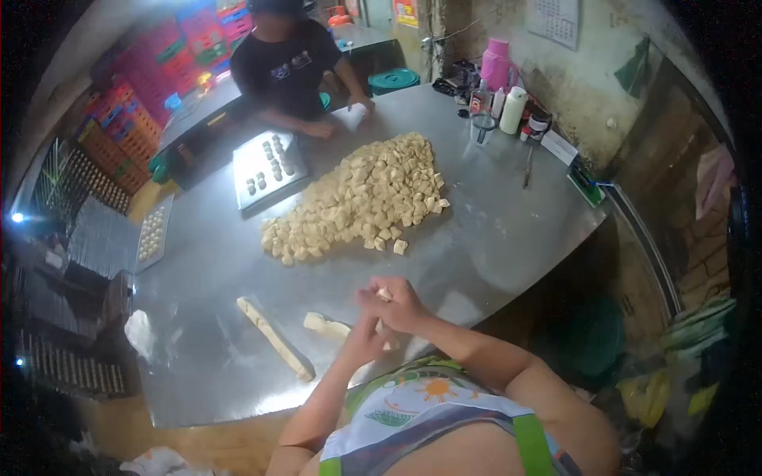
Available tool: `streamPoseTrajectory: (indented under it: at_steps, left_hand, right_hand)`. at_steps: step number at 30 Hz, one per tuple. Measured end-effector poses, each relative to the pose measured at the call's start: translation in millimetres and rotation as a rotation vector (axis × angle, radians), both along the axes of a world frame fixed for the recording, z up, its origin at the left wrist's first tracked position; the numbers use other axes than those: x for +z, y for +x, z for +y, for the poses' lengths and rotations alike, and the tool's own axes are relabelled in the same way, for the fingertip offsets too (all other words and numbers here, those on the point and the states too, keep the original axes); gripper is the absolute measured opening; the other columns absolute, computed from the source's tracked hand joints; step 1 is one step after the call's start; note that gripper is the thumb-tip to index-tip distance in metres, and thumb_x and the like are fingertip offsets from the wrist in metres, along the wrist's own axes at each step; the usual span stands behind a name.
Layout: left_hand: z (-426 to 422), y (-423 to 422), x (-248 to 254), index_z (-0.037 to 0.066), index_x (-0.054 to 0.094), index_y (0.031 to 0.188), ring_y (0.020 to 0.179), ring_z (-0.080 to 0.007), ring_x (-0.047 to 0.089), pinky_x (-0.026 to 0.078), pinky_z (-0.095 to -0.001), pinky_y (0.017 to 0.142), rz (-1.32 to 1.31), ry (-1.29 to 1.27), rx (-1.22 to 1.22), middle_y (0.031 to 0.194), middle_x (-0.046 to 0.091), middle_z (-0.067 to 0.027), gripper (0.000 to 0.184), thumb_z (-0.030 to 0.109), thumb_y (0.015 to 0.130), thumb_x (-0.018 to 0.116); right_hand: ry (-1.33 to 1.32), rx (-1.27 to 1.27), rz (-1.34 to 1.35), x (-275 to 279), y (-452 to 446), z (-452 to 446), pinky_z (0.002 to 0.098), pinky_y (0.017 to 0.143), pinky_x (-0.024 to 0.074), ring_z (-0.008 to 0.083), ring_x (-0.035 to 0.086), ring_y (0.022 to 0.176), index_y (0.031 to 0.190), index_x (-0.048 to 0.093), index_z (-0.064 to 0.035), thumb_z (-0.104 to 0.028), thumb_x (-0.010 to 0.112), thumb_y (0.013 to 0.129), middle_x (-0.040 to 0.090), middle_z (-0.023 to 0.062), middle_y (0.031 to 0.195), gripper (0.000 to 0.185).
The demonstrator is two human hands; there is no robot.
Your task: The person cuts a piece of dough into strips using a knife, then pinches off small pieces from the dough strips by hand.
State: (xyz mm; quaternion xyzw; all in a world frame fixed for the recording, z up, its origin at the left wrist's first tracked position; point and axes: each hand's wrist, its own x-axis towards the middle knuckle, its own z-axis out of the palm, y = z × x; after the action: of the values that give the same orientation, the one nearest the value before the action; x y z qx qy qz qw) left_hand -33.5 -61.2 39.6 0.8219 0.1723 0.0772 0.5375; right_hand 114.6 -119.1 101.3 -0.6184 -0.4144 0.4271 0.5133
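Note:
My right hand [402, 305] and my left hand [367, 335] meet above the near part of the metal table [476, 262]. Their fingers close together around a small pale piece of dough [385, 294], mostly hidden by the fingers. Just left of my left hand lies a short dough strip [324, 324], partly covered by the hand. A longer dough rope [274, 339] rests further left. Beyond my hands spreads a large heap of cut dough pieces [365, 194].
Across the table a person in a dark shirt [286, 71] stands beside a tray [246, 178] of dough balls. Another tray [163, 230] sits at the left edge near a white flour pile [140, 333]. A pink thermos [496, 67] and bottles stand at the back right.

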Motion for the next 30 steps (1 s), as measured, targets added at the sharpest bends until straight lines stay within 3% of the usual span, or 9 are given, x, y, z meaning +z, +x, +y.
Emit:
streamPoseTrajectory:
  at_steps: [2, 5, 12, 16, 18, 21, 23, 25, 30]
  left_hand:
    - [19.7, 5.9, -2.9, 0.0, 0.035, 0.144, 0.125, -0.0232, 0.049, 0.042, -0.0344, 0.101, -0.324, -0.29, 0.205, 0.138, 0.049, -0.016, 0.052, 0.01, 0.097, 0.055]
    - [36.3, 9.9, 16.2, 0.003, 0.035, 0.146, 0.096, -0.0157, 0.06, 0.05, -0.0304, 0.075, -0.401, -0.036, 0.324, 0.114, 0.058, -0.0088, 0.051, 0.009, 0.099, 0.053]
    - [57.7, 18.7, 19.1, 0.003, 0.056, 0.117, 0.063, -0.0189, 0.057, 0.046, -0.0338, 0.06, -0.267, 0.377, 0.161, 0.08, 0.058, -0.0126, 0.028, 0.009, 0.09, 0.063]
    - [51.0, 28.7, -1.6, 0.0, 0.06, 0.106, 0.065, -0.0271, 0.061, 0.047, -0.0365, 0.06, -0.257, 0.098, 0.085, 0.077, 0.06, -0.0162, 0.02, 0.011, 0.089, 0.062]
    - [37.0, 32.9, -24.7, 0.001, 0.064, 0.102, 0.081, -0.044, 0.063, 0.05, -0.046, 0.071, 0.028, 0.16, 0.093, 0.091, 0.066, -0.0225, 0.02, 0.014, 0.087, 0.061]
    - [19.9, 22.3, -14.7, 0.002, 0.068, 0.098, 0.086, -0.0406, 0.065, 0.051, -0.0436, 0.072, 0.163, 0.496, -0.136, 0.092, 0.067, -0.0203, 0.016, 0.011, 0.086, 0.061]
    - [5.7, 16.0, 3.0, 0.004, 0.066, 0.106, 0.09, -0.0386, 0.066, 0.051, -0.0434, 0.076, 0.068, 0.193, -0.08, 0.095, 0.067, -0.0195, 0.023, 0.008, 0.085, 0.061]
    - [11.2, 19.5, -0.9, 0.007, 0.065, 0.115, 0.095, -0.0367, 0.067, 0.052, -0.0432, 0.079, -0.039, -0.106, 0.008, 0.098, 0.067, -0.0187, 0.032, 0.005, 0.083, 0.061]
    - [32.6, 32.2, -19.4, 0.005, 0.042, 0.142, 0.109, -0.0234, 0.062, 0.05, -0.0374, 0.087, -0.285, 0.528, 0.154, 0.123, 0.06, -0.0167, 0.067, -0.004, 0.078, 0.063]
  right_hand:
    - [0.685, -0.067, -0.372, -0.6, 3.9, 24.9, 0.0336, 0.071, 0.0476, 0.0185, 0.06, 0.081, 0.098, 0.066, -0.0073, -0.028, 0.069, 0.089, 0.064, 0.0074, 0.09, 0.023]
    - [0.511, -0.045, -0.987, 37.6, 14.4, 15.4, 0.0369, 0.075, 0.0475, 0.0273, 0.06, 0.086, 0.105, 0.068, -0.0091, -0.024, 0.069, 0.086, 0.063, 0.008, 0.092, 0.024]
    - [0.459, -0.044, -0.946, 12.3, 22.4, -1.6, 0.0409, 0.075, 0.0485, 0.0329, 0.06, 0.084, 0.105, 0.067, -0.0106, -0.022, 0.069, 0.084, 0.061, 0.0102, 0.088, 0.024]
    - [0.3, -0.172, -0.694, -40.8, 10.5, -5.0, 0.045, 0.072, 0.0495, 0.0355, 0.062, 0.084, 0.102, 0.066, -0.0097, -0.029, 0.071, 0.083, 0.064, 0.0141, 0.09, 0.027]
    - [0.169, -0.25, -0.616, -72.4, 15.0, -5.9, 0.0464, 0.072, 0.0496, 0.0364, 0.063, 0.086, 0.102, 0.066, -0.0088, -0.032, 0.071, 0.083, 0.065, 0.0158, 0.091, 0.031]
    - [-0.138, -0.179, -0.631, -116.7, 53.1, -11.1, 0.0477, 0.074, 0.0496, 0.0381, 0.064, 0.091, 0.102, 0.064, -0.0075, -0.039, 0.072, 0.081, 0.065, 0.0193, 0.093, 0.039]
    - [-0.474, -0.141, -0.688, -130.7, 69.4, -12.7, 0.0466, 0.076, 0.05, 0.0388, 0.064, 0.095, 0.103, 0.063, -0.0052, -0.04, 0.072, 0.081, 0.065, 0.0209, 0.096, 0.043]
    - [-0.293, -0.126, -0.763, -118.1, 67.2, -17.3, 0.0462, 0.077, 0.0499, 0.0392, 0.064, 0.094, 0.104, 0.063, -0.0046, -0.04, 0.073, 0.08, 0.065, 0.021, 0.096, 0.043]
    - [0.146, 0.064, -0.471, -92.7, 43.0, 3.1, 0.0446, 0.08, 0.0496, 0.0394, 0.063, 0.092, 0.106, 0.064, -0.005, -0.036, 0.073, 0.08, 0.065, 0.0203, 0.095, 0.041]
